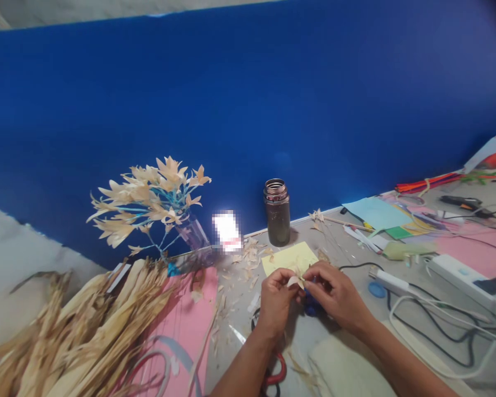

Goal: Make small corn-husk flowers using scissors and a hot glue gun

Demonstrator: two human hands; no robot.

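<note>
Many flowers (pixel 137 192) in a vase (pixel 192 231), one blossom (pixel 296 280) between both hands (pixel 275 300) (pixel 338 292)

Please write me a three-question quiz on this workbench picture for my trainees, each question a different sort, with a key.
1. True or false: the metal bottle is lying on its side.

2. Multiple choice: what is pinched between the fingers of the left hand and the right hand?
A. A white cable
B. Pale petals
C. The metal bottle

3. Fill the gap: the paper just beyond the hands is ____ in colour.

Key: 1. False, it stands upright. 2. B. 3. Yellow.
</note>
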